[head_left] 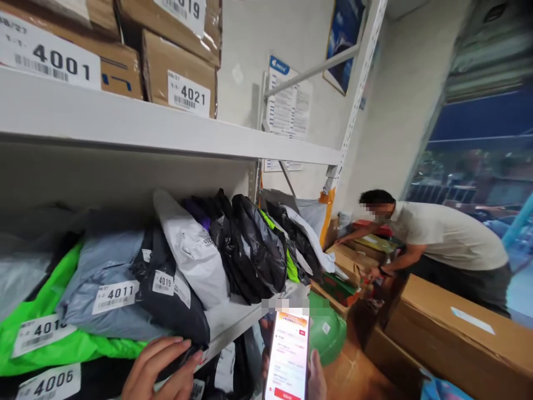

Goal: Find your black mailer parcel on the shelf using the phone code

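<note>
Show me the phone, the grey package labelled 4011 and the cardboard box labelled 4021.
Phone (287,355): head view, middle of its lit screen.
Grey package (102,270): head view, plastic just above its label.
Cardboard box (180,61): head view, front face above the label.

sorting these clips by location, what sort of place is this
Likely a parcel pickup or sorting station: number-labelled bagged parcels line a shelf, labelled cardboard boxes sit on the one above, and large cartons are stacked nearby.
</note>
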Demonstrator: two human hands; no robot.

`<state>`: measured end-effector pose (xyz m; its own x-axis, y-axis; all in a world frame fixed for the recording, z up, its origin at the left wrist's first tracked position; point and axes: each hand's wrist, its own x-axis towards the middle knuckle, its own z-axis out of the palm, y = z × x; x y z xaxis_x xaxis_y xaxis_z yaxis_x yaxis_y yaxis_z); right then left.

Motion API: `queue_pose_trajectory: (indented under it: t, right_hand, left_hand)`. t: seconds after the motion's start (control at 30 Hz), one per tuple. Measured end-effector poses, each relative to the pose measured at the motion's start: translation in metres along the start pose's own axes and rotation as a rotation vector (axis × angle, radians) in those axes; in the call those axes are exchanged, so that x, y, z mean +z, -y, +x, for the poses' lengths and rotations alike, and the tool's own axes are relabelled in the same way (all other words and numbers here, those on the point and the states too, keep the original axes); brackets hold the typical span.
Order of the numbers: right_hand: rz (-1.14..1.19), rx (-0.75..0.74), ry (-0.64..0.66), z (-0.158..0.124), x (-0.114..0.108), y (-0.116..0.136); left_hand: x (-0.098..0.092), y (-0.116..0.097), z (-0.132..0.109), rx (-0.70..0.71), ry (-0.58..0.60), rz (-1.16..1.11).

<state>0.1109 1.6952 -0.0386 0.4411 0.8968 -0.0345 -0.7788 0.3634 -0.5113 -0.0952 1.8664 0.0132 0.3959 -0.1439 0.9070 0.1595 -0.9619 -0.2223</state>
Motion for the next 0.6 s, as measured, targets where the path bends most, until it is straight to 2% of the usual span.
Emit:
queue_pose_trajectory:
  t: [0.17, 0.3, 0.37, 0.43, 0.53, 0.6]
  right_hand:
    - [-0.037, -0.022, 0.219, 0.011, -0.006, 0.015]
    - [-0.079, 0.056, 0.383, 0.025, -0.016, 0.025]
    - [-0.086, 0.056, 0.43, 0.028, -0.022, 0.03]
    - [-0.071, 0.016, 0.426, 0.03, -0.025, 0.033]
    - [-0.071, -0.036, 0.335, 0.041, -0.013, 0.032]
    - [-0.084, -0.06, 0.295, 0.058, 0.006, 0.028]
  left_hand:
    - [0.015, -0.01, 0.062, -0.09, -0.081, 0.077]
    - [0.03, -0.009, 0.119, -0.13, -0.092, 0.13]
    - [0.046, -0.004, 0.142, -0.113, 0.004, 0.185]
    - [0.065, 0.005, 0.157, -0.091, 0.206, 0.287]
    - [0.088, 0.02, 0.161, -0.205, 0.496, 0.468]
    - [0.094, 0.028, 0.155, -0.295, 0.574, 0.539]
